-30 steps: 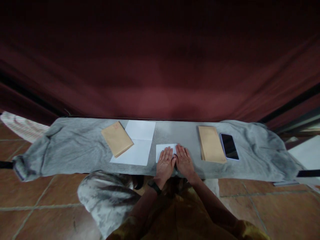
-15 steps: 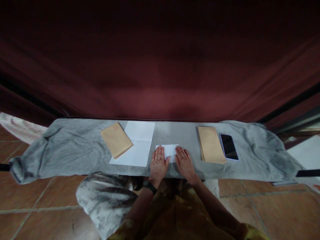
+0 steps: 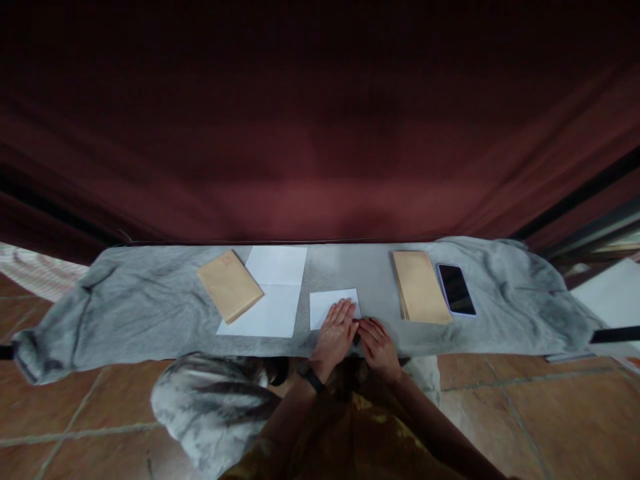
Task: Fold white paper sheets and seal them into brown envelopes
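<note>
A small folded white paper [image 3: 323,307] lies near the front edge of the grey cloth. My left hand [image 3: 336,333] rests flat on its lower right part, fingers stretched out. Close beside it on the right, my right hand [image 3: 379,343] is on the cloth by the paper's lower right corner, its fingers bent and near together; whether they pinch anything is too small to tell. To the left lies a larger creased white sheet [image 3: 277,307], partly under a brown envelope [image 3: 230,285].
A stack of brown envelopes [image 3: 423,287] lies on the right, with a phone [image 3: 456,289] beside it. Grey cloth [image 3: 150,293] covers the narrow table. A dark red curtain [image 3: 320,207] hangs behind it. My knee in patterned trousers [image 3: 210,400] is below the front edge.
My left hand has slid right across the small paper, uncovering its left part. My right hand has moved off the paper's right side, down towards me, and its fingers have bent.
</note>
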{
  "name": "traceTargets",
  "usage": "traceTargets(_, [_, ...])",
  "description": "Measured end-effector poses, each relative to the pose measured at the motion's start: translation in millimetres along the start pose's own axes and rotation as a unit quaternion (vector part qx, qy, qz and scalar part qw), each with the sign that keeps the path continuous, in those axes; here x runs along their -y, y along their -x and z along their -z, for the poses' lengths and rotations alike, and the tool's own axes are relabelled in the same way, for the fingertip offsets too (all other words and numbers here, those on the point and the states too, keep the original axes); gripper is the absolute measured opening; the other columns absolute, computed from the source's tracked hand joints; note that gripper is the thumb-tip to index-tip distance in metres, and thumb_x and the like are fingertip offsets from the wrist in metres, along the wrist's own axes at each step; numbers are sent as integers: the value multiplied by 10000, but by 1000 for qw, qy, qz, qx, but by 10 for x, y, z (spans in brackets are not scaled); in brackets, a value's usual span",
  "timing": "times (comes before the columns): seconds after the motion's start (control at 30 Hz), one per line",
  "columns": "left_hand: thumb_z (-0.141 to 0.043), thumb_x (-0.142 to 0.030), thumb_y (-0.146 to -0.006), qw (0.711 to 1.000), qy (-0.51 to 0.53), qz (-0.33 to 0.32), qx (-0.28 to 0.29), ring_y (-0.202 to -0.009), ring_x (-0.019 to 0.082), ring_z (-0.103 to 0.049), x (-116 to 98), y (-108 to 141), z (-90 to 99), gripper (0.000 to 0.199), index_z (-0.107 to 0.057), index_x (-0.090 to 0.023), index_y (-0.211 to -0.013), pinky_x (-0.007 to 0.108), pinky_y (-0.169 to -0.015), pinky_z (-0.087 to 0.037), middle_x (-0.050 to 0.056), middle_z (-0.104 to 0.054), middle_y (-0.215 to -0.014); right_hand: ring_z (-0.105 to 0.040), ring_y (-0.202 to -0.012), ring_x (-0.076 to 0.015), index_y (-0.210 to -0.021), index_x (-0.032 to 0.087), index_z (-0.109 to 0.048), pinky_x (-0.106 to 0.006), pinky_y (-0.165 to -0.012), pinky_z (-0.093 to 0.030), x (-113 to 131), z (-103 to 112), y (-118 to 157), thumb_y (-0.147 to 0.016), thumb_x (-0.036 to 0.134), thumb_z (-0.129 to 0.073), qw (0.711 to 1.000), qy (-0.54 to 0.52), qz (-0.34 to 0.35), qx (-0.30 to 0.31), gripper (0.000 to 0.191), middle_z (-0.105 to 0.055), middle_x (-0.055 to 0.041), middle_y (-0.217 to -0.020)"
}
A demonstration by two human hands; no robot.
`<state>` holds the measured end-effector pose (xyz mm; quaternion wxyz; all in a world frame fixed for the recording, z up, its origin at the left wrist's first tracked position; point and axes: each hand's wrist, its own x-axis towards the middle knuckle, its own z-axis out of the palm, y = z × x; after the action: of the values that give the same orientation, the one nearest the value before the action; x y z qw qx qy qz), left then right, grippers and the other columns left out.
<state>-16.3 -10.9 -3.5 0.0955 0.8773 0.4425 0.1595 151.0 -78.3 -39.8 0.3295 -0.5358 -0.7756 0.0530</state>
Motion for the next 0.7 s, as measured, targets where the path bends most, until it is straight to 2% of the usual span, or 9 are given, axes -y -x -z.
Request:
traceTargets(0.07, [-308,-328,-1054,1000,9,-14,21,-1493,211,-345,-71,-39,-16,487,-455,-152,-1483,456,-1234,-320,89,-430,-1584,-640,-1183,-248,-1262,182,-672,-518,-1108,-476,-26,-17,24,-922,107,-420,1000,-6,-11,-20,429,-718,-116,-1229])
traceTargets(0.2, [-309,-363,-1056,1000,-1,1,21,-1515,223,-295,-94,-115,-46,522,-407,-124,-1510,468,-1247,-284,112,-386,-1605,-642,-1164,-254,-1248,184,-680,-526,-1098,-486,-37,-20,10,-918,110,-416,999,-11,-26,-30,429,-719,-120,-1211])
traceTargets(0.5, [-326,-350,-1040,999,-32,34,2,-1527,232,-261,38,-279,-131,573,-314,-110,-1561,479,-1249,-258,133,-359,-1614,-630,-1158,-235,-1221,208,-674,-523,-1115,-462,6,15,-29,-934,98,-427,999,-18,-24,-12,394,-710,-93,-1223])
traceTargets(0.7, [-335,-368,-1033,996,-48,77,-18,-1526,247,-263,200,-220,-81,587,-327,-109,-1560,476,-1244,-264,142,-339,-1618,-614,-1180,-238,-1243,222,-663,-521,-1116,-458,36,36,-37,-955,139,-439,999,-35,-37,-15,374,-703,-83,-1241])
